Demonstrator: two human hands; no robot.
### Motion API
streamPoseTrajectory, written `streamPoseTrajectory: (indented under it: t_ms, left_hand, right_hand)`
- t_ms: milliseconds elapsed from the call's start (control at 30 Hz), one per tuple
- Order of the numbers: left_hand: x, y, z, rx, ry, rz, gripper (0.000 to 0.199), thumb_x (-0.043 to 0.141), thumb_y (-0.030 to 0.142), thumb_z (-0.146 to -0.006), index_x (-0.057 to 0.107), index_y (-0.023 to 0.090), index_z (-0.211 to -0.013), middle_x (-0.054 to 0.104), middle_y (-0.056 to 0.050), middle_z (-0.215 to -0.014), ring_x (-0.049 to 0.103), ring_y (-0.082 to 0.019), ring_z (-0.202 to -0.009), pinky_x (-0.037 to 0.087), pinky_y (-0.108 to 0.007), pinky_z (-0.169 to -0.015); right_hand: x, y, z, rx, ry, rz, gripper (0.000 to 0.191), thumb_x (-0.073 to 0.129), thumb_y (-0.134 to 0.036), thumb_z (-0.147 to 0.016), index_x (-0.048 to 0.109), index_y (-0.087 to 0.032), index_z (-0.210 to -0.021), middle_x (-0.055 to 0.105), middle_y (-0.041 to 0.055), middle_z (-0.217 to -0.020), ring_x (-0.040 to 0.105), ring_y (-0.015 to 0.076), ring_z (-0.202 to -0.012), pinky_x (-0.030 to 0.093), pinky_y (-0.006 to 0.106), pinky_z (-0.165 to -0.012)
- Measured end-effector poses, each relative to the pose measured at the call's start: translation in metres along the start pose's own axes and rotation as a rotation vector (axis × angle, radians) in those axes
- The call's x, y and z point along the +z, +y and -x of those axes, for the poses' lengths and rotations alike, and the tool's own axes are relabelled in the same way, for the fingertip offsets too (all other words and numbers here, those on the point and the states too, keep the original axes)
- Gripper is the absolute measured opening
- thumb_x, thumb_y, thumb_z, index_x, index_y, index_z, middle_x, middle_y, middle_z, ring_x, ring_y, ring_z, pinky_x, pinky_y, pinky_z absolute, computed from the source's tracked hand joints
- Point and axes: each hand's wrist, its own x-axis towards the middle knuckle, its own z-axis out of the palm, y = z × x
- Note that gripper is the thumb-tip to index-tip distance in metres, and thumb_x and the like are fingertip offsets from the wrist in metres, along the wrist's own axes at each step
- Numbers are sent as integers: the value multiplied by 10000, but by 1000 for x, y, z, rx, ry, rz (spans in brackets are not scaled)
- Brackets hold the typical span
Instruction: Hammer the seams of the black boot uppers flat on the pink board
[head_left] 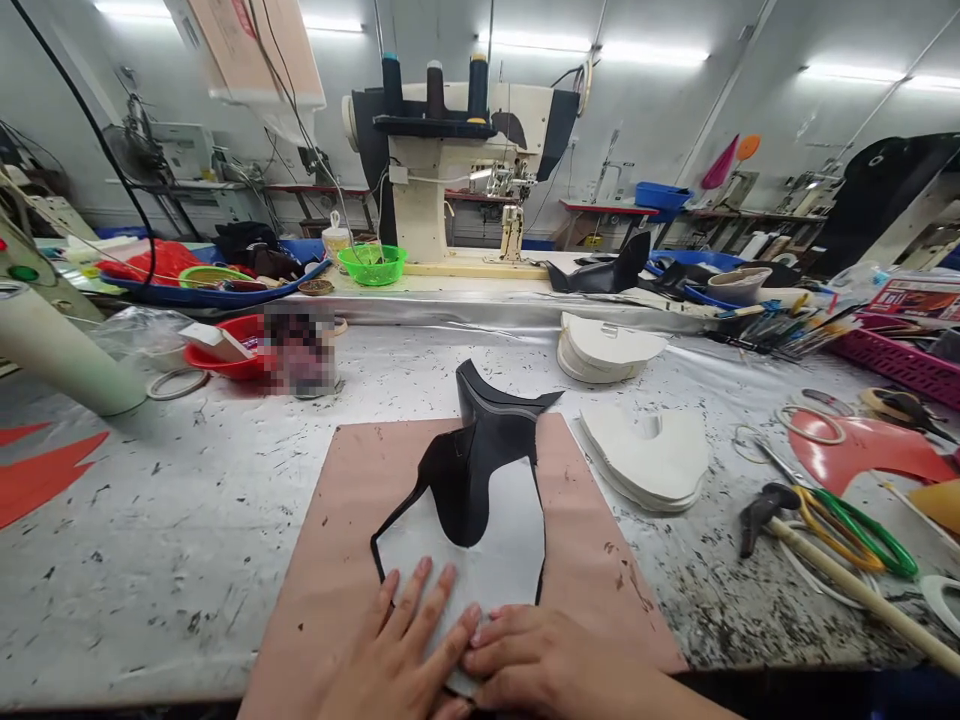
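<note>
A black shoe upper (516,437) with white backing (517,520) on its lower part lies on a pinkish-brown mat (315,560); its narrow top end curls up off the mat. My left hand (409,645) rests flat on the white backing, fingers spread. Beside it, my right hand (551,660) has its fingers bent and pressed together at the upper's near edge, fingertips touching my left index finger. The near edge is mostly hidden under my hands.
Stacks of white curved pieces (645,460) stand right of the mat. A hammer (840,580) and scissors (847,530) lie farther right, near a brush bundle (806,325). Behind stands a sewing machine (420,190). At left are a red bowl (247,360) and a pale cylinder (67,350).
</note>
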Motion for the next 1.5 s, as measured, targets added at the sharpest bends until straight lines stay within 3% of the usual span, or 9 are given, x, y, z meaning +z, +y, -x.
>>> streamPoseTrajectory:
  t_ms: [167,367,600,867,1000,1167,1233,1367,1500]
  left_hand:
    - [-15,22,14,52,87,-33,459,447,205,-792,502,241,-1246,584,-6,-1215,486,-216,-1123,360,-312,-943]
    - [-20,39,20,8,159,19,437,359,35,-756,597,200,-1083,648,8,-1035,559,-166,-948,406,-265,-879]
    - [-17,52,22,-132,170,115,369,399,107,-785,602,197,-1080,639,-23,-985,553,-187,-969,431,-281,-887]
    - [-17,59,28,-168,195,85,444,397,89,-755,581,215,-1138,622,-22,-1019,545,-172,-1007,384,-268,-944]
    - [-16,63,23,-233,248,70,415,451,204,-816,524,269,-1219,601,-9,-1086,520,-176,-1067,298,-307,-1036]
    - [1,62,26,-171,226,-4,370,518,404,-789,548,298,-1142,535,-54,-1246,415,-265,-1211,248,-371,-1033]
    - [6,59,29,-135,213,-43,375,527,450,-782,548,288,-1120,558,-69,-1217,447,-277,-1171,298,-360,-972]
    - [-9,42,12,-115,101,37,382,523,474,-800,552,208,-1074,613,-89,-1112,578,-231,-934,434,-297,-759]
    - [-27,9,-26,-290,-152,197,116,492,226,-824,578,203,-899,649,-28,-855,589,-167,-664,471,-268,-603]
  right_hand:
    - [6,-12,4,283,164,31,165,478,-104,-826,600,-188,-899,626,41,-940,536,157,-887,449,250,-755]
    - [11,-21,-4,238,15,325,147,536,-77,-813,556,-176,-707,587,13,-734,489,150,-667,400,261,-563]
    - [9,-17,-5,317,148,364,148,486,-58,-816,572,-172,-777,590,43,-822,515,163,-755,429,263,-632]
    - [7,-23,4,92,-65,504,157,449,-67,-826,571,-155,-780,576,56,-776,511,183,-722,408,276,-571]
    - [-10,-18,-21,300,-98,288,56,513,-118,-768,552,-158,-770,581,53,-769,507,176,-682,399,275,-575]
    - [-36,31,-59,788,360,-440,128,455,-107,-719,446,-197,-629,529,-40,-549,478,107,-482,388,223,-499]
    - [-54,61,-68,823,549,-492,119,388,-149,-761,417,-206,-661,540,-34,-555,508,110,-481,411,223,-488]
    - [-111,101,-64,858,1175,-460,106,236,-215,-817,309,-236,-742,481,-40,-649,523,107,-609,443,232,-589]
    - [-137,75,-14,763,1615,-380,98,295,-322,-802,261,-247,-749,385,-66,-656,459,102,-611,434,224,-629]
